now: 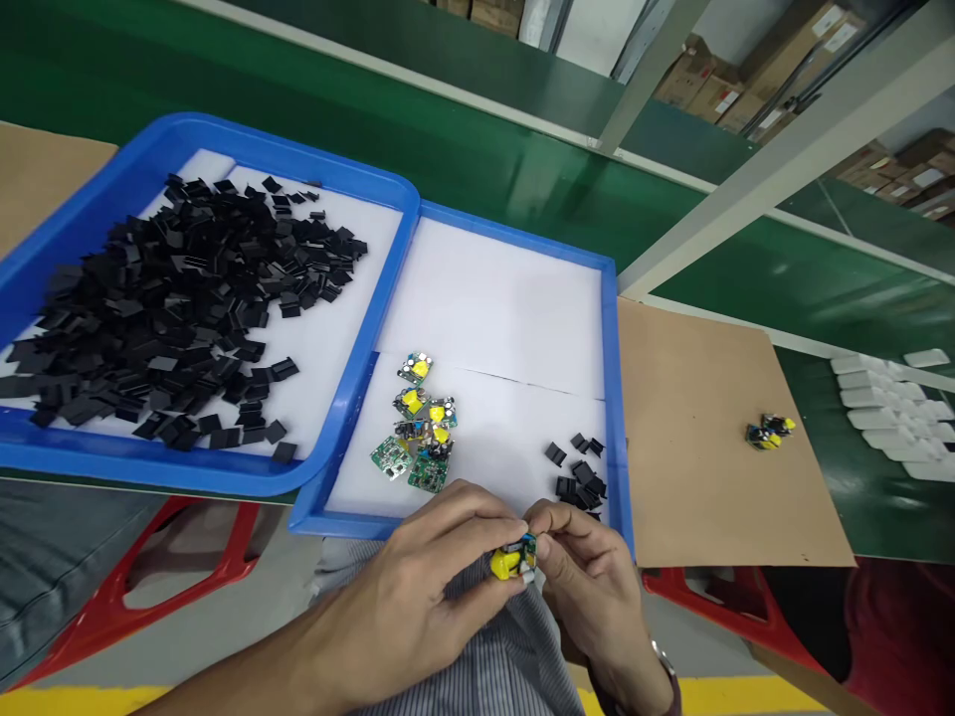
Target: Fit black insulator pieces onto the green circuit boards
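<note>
The left hand (433,572) pinches a small circuit board (508,562), crowded with a glossy yellow block and silvery parts, between thumb and fingertips, while the right hand (597,572) closes thumb and bent forefinger on its edge, above pinstriped cloth (477,671). Beyond, a smooth blue tray (612,398) with a matte white liner (492,298) holds similar boards (442,435) and angular black pieces (582,489); leftward, a rounded-corner tray (246,482) bears a heap of such pieces.
</note>
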`<act>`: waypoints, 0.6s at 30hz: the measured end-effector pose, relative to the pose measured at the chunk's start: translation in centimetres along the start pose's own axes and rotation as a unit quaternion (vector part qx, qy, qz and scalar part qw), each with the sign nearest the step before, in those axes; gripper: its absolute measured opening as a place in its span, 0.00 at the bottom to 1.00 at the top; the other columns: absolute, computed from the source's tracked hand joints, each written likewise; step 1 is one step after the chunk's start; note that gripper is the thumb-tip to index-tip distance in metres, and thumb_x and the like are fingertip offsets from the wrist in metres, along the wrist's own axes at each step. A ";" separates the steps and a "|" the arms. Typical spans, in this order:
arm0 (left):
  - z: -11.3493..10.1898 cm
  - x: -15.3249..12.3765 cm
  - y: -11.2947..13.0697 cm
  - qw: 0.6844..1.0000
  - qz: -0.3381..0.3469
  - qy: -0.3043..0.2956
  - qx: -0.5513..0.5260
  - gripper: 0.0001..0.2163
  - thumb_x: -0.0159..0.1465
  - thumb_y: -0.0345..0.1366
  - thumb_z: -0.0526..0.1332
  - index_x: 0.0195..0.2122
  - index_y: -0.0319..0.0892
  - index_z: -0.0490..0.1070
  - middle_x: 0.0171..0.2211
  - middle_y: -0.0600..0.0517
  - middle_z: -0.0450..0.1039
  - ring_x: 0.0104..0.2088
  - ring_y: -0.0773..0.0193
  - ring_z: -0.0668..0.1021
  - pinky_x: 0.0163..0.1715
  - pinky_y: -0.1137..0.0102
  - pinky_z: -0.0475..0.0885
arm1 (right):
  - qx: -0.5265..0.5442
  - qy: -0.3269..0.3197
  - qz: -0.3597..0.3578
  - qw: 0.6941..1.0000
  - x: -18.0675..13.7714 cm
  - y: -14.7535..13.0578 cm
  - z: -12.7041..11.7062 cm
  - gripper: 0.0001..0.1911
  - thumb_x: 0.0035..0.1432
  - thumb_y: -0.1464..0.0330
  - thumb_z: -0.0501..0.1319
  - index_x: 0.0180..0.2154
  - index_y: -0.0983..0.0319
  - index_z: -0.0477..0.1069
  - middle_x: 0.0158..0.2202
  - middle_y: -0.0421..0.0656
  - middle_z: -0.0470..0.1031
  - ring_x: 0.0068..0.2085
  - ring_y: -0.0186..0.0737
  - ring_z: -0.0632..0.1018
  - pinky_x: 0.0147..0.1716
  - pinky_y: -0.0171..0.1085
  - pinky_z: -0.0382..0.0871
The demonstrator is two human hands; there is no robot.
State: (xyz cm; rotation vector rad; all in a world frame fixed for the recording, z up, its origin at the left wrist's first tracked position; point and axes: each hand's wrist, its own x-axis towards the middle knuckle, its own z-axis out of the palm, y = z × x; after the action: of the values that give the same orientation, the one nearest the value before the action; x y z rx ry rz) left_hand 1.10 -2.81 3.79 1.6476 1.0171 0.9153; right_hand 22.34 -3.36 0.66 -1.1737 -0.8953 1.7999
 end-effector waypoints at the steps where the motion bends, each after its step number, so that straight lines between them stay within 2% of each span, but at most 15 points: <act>1: 0.1 -0.1 -0.2 1.000 0.002 0.002 0.001 0.19 0.68 0.24 0.64 0.58 0.48 0.73 0.49 0.48 0.76 0.50 0.61 0.80 0.51 0.65 0.80 | 0.009 0.009 -0.001 1.000 -0.2 0.5 0.1 0.06 0.64 0.64 0.71 0.39 0.59 0.82 0.33 0.42 0.76 0.33 0.36 0.74 0.34 0.33 0.71; 4: 0.7 -0.5 -0.8 1.000 0.017 0.026 -0.004 0.19 0.67 0.23 0.65 0.58 0.46 0.72 0.48 0.48 0.76 0.49 0.61 0.80 0.50 0.66 0.80 | 0.005 0.034 -0.019 0.999 -0.4 1.3 0.7 0.04 0.64 0.65 0.71 0.40 0.58 0.83 0.33 0.41 0.77 0.35 0.36 0.75 0.36 0.33 0.72; 8: 0.8 -0.5 -1.5 0.997 0.009 0.072 -0.038 0.20 0.65 0.24 0.68 0.56 0.47 0.75 0.49 0.48 0.79 0.49 0.60 0.82 0.50 0.66 0.80 | -0.016 0.073 -0.088 0.993 0.3 0.1 2.0 0.01 0.61 0.68 0.73 0.36 0.56 0.85 0.30 0.40 0.79 0.32 0.36 0.77 0.33 0.33 0.76; 10: 0.4 -0.3 -1.8 0.992 -0.029 0.079 -0.090 0.19 0.64 0.26 0.70 0.55 0.50 0.77 0.49 0.50 0.81 0.49 0.61 0.83 0.50 0.68 0.82 | -0.026 0.059 -0.107 0.992 0.8 -1.1 2.5 0.04 0.61 0.70 0.72 0.38 0.54 0.86 0.31 0.41 0.81 0.33 0.38 0.80 0.34 0.35 0.78; 12: 0.0 -0.2 -2.0 0.984 -0.068 0.085 -0.140 0.21 0.65 0.28 0.71 0.57 0.53 0.76 0.51 0.51 0.83 0.48 0.62 0.85 0.49 0.68 0.83 | -0.052 0.023 -0.109 0.992 1.1 -2.1 2.7 0.09 0.63 0.69 0.71 0.44 0.52 0.86 0.37 0.44 0.84 0.38 0.41 0.83 0.39 0.39 0.80; 15: -0.6 -0.1 -2.4 0.979 -0.097 0.087 -0.157 0.20 0.66 0.30 0.70 0.58 0.53 0.77 0.54 0.50 0.82 0.52 0.60 0.85 0.52 0.68 0.82 | -0.091 -0.005 -0.117 0.989 1.3 -2.6 2.7 0.12 0.65 0.68 0.69 0.49 0.51 0.84 0.44 0.46 0.84 0.45 0.45 0.83 0.45 0.43 0.80; 18: -1.0 -0.2 -2.7 0.981 -0.108 0.075 -0.144 0.17 0.66 0.31 0.70 0.56 0.50 0.79 0.55 0.48 0.82 0.54 0.57 0.84 0.53 0.65 0.82 | -0.094 0.011 -0.102 0.990 1.5 -2.1 2.7 0.12 0.63 0.66 0.71 0.49 0.53 0.83 0.41 0.45 0.83 0.41 0.43 0.83 0.42 0.41 0.80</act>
State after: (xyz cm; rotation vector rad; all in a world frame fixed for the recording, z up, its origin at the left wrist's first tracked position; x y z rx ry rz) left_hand -0.46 -2.10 1.40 1.2180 1.0855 0.9977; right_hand 19.91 -1.48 2.84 -1.1700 -1.1493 1.5621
